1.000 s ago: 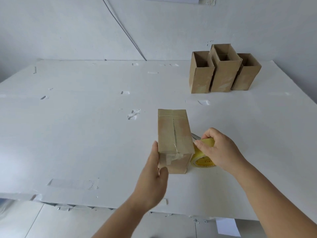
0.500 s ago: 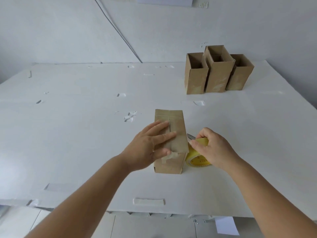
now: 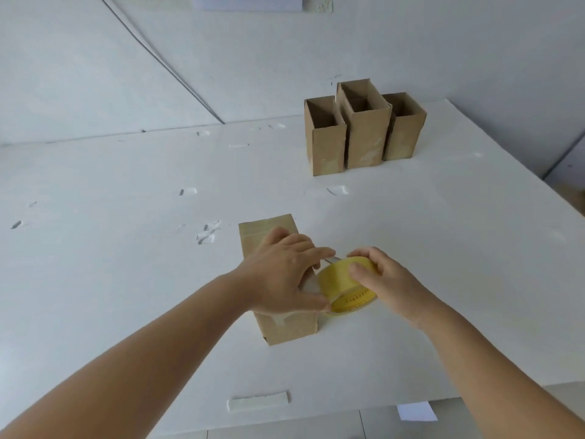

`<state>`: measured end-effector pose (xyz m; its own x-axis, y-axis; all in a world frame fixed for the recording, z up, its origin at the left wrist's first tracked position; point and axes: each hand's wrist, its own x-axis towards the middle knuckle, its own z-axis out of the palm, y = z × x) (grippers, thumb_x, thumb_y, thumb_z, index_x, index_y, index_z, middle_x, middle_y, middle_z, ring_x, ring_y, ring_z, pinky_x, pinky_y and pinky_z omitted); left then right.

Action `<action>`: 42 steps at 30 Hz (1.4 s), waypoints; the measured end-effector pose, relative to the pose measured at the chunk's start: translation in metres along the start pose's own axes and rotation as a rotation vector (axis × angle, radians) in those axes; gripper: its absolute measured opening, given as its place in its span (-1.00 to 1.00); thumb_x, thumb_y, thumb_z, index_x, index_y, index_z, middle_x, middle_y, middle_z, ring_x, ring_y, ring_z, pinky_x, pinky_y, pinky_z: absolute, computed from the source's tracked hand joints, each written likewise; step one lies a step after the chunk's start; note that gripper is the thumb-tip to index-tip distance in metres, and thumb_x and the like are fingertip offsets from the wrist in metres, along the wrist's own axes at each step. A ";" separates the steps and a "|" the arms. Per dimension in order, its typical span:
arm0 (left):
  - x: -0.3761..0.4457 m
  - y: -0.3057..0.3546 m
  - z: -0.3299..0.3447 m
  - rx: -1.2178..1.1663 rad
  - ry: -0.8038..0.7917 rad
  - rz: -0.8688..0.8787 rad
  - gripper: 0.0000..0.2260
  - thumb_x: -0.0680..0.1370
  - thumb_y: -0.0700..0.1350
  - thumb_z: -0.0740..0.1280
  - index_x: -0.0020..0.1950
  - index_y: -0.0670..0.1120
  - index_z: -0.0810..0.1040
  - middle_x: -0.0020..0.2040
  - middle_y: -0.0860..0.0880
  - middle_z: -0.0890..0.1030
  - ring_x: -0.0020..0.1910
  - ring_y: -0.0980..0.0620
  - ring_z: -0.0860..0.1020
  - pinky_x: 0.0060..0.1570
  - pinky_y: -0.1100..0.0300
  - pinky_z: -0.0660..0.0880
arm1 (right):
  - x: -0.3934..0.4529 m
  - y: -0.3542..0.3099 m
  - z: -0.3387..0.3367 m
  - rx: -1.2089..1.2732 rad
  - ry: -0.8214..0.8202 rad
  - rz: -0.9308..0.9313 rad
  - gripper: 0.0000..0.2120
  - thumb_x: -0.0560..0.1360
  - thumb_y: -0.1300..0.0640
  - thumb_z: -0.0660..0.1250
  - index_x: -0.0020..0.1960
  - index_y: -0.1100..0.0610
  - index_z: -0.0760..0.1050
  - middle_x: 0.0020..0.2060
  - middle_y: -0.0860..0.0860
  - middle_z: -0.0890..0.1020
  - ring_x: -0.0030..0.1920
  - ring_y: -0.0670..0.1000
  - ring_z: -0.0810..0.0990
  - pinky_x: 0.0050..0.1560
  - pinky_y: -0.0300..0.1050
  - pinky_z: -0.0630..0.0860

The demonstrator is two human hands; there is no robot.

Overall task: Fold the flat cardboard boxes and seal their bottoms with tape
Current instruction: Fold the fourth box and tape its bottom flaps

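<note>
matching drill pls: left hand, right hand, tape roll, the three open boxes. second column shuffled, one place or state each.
Things:
1. left hand
2. right hand
3. tape roll
4. three open boxes

Places or states:
A. standing upright in a row at the far right of the table
B. yellow, on the table beside the near box
C. resting on top of the near box
D. gripping the roll

Pairs: 1-C, 2-D, 3-B, 4-A

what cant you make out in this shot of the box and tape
Head view, the only one:
- Taped seam on the box: covered by the left hand.
- Tape roll core and free end: hidden by the right hand.
- Print on the roll: too small.
- Upright boxes: bottoms face down, unseen.
</note>
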<state>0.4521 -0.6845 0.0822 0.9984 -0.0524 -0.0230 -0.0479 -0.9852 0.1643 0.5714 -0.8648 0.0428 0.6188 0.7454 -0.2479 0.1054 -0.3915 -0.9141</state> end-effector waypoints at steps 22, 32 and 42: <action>0.035 0.001 -0.023 -0.133 -0.255 -0.186 -0.49 0.57 0.27 0.06 0.48 0.12 0.26 0.14 0.14 0.56 0.17 0.10 0.40 0.33 0.17 0.13 | 0.037 -0.020 -0.012 -0.675 0.082 -0.180 -0.76 0.36 -0.24 0.38 -0.11 -0.13 0.45 -0.16 -0.06 0.42 0.02 -0.01 0.37 -0.06 -0.15 0.30; 0.077 0.004 -0.024 -0.448 -0.478 -0.290 -0.92 0.42 0.02 0.44 -0.10 0.17 0.62 -0.26 0.10 0.66 -0.18 0.15 0.61 -0.07 0.19 0.50 | 0.028 -0.025 -0.020 -0.664 0.186 -0.384 -0.76 0.41 -0.19 0.35 -0.08 -0.05 0.50 -0.21 -0.10 0.42 -0.06 -0.06 0.36 -0.10 -0.21 0.27; 0.054 -0.009 -0.017 -0.593 -0.251 -0.400 -0.93 0.45 -0.02 0.46 -0.16 0.17 0.65 -0.28 0.09 0.69 -0.30 0.20 0.62 0.08 0.13 0.55 | 0.011 0.025 -0.020 -0.267 0.389 -0.148 -0.56 0.64 -0.02 0.01 0.45 0.13 0.28 0.35 0.01 0.41 0.38 -0.01 0.33 0.35 -0.24 0.19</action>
<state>0.5067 -0.6753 0.0966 0.8958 0.1849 -0.4043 0.4118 -0.6879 0.5977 0.5964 -0.8769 0.0233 0.8215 0.5666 0.0637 0.3788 -0.4590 -0.8037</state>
